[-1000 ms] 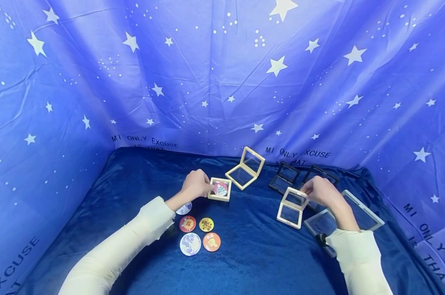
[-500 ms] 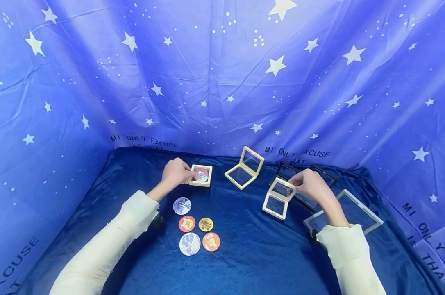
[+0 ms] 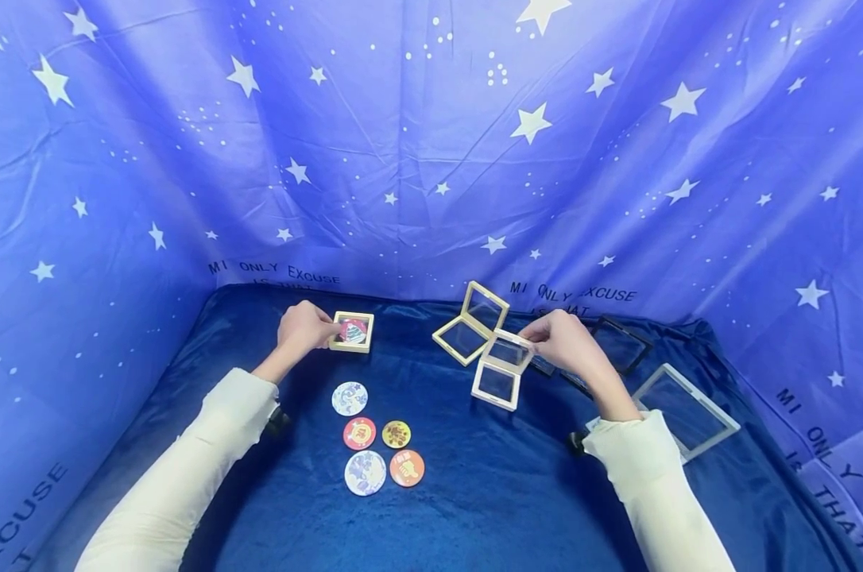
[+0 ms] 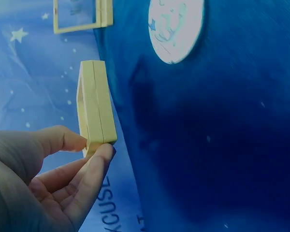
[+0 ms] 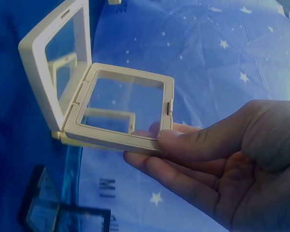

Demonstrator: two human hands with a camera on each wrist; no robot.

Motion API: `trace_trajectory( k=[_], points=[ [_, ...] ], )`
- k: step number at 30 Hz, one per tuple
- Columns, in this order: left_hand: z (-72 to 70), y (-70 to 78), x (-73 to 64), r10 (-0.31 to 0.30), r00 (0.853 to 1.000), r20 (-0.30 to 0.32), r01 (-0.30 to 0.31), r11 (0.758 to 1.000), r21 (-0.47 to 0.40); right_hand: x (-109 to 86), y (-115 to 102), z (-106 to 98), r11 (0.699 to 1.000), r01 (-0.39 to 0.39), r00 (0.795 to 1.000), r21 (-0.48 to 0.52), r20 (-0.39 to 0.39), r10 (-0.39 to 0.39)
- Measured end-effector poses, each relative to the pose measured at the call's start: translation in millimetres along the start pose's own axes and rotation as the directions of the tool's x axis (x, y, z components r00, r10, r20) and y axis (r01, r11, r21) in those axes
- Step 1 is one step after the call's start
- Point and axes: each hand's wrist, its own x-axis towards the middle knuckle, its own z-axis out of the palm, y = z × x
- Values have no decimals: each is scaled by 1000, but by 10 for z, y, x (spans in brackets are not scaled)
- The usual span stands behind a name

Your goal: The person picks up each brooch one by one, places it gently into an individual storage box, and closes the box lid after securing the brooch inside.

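My left hand [image 3: 303, 330] pinches a closed cream-yellow display frame [image 3: 351, 348] by its edge, thumb on one face and fingers on the other. Inside its window shows a red badge [image 3: 353, 331] with a green-and-white figure. With thumb and fingers, my right hand [image 3: 563, 340] holds an unfolded pale pink display frame [image 5: 121, 140] by one panel near the catch. Its two clear windows have nothing in them, and its other panel stands at an angle from the hinge. In the head view this frame overlaps the standing open yellow frame [image 3: 478, 326] behind it.
Several round badges lie near the middle left: blue-and-white [image 3: 350, 399], red [image 3: 359, 434], yellow [image 3: 396, 434], orange [image 3: 407, 468] and a larger white-and-blue one [image 3: 365, 473]. Black frames [image 3: 648, 356] and a large white frame [image 3: 702, 397] sit at right, partly behind my arm. A starry curtain [image 3: 403, 159] surrounds the table.
My left hand has carried the closed frame left and toward the back, uncovering the blue-and-white badge. Over to the left too, my right hand has brought the pink frame from the black frames to the yellow one.
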Motion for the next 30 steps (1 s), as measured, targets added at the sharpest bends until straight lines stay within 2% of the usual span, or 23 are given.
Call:
trace_trajectory(
  k=[8,16,26,30],
  points=[
    [-29,-170,28,-47,999,-5,47,999,20,69,-178,160,1000,14,1000,22,-14,-14],
    [-47,-267,58,-72,997,3,72,996,46,127,-315,331,999,40,999,34,-18,-39],
    [-45,-367,95,-78,996,38,76,995,69,200,-485,492,996,83,997,14,-4,-83],
    [-36,-385,95,-84,994,69,79,994,69,224,-507,573,994,107,994,9,8,-107]
  ],
)
